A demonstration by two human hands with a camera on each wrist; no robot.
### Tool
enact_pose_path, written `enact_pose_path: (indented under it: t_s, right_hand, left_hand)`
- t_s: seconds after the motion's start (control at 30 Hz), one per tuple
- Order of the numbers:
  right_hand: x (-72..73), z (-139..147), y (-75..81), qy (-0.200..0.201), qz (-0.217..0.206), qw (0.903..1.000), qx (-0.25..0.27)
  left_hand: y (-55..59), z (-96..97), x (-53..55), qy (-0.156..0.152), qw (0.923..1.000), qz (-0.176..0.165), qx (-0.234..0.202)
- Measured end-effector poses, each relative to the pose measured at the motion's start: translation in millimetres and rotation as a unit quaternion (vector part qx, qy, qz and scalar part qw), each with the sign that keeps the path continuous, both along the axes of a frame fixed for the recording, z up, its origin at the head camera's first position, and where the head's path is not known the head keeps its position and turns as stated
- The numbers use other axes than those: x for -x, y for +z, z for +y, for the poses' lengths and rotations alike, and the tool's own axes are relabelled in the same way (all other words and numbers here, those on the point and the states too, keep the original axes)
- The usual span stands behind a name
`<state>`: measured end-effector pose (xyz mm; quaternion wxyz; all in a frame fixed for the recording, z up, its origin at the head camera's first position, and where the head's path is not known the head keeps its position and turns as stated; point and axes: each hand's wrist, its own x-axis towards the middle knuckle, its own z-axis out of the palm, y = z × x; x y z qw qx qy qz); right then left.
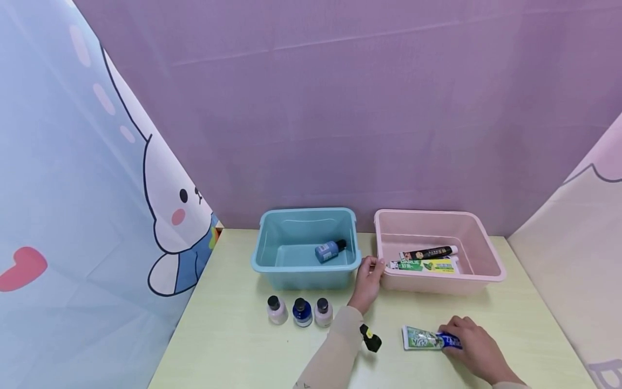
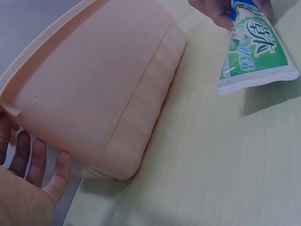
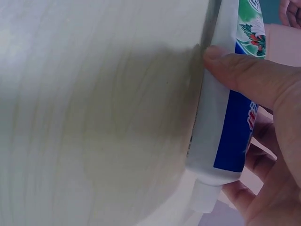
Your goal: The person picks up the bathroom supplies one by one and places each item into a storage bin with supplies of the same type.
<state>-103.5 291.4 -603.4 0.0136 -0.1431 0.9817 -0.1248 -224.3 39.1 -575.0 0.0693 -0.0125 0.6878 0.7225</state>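
My right hand grips a green and blue toothpaste tube between thumb and fingers, close over the table; its white cap shows in the right wrist view. At the front left corner of the pink basin, my left hand holds the rim, fingers curled against its outer side; the left wrist view shows the fingers there. Inside that basin lie a black toothpaste tube and a green and yellow Darlie toothpaste.
A blue basin stands left of the pink one, with a small blue bottle lying in it. Before it on the table stand a pale bottle, a dark blue bottle and another pale bottle, all black-capped.
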Motion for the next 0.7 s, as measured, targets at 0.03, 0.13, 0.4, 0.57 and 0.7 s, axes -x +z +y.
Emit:
enact_pose_path:
  t_s: [0.03,0.13,0.4,0.57,0.7]
  right_hand:
    - [0.7,-0.2,0.8,-0.001,-0.001,1.0000,0.001]
    - [3.3,-0.8,3.3,-0.002,-0.004,1.0000,0.006]
    - [6.4,-2.6,6.7,0.003,0.038,0.9992,0.015]
    - [8.8,-3.0,8.9,0.012,0.082,0.9964,0.020]
    - [10.9,-4.0,13.4,0.016,0.104,0.9941,0.026]
  left_hand:
    - [0.0,0.0,-0.1,0.000,1.0000,-0.001,0.000]
    - [0.4,0.2,-0.1,0.003,1.0000,-0.007,0.001]
    - [0.4,1.0,0.7,0.010,0.9999,-0.011,0.000]
    - [-0.7,1.0,0.8,0.010,0.9999,-0.010,0.000]
    - [-1.6,1.1,1.0,0.008,0.9999,-0.008,-0.005]
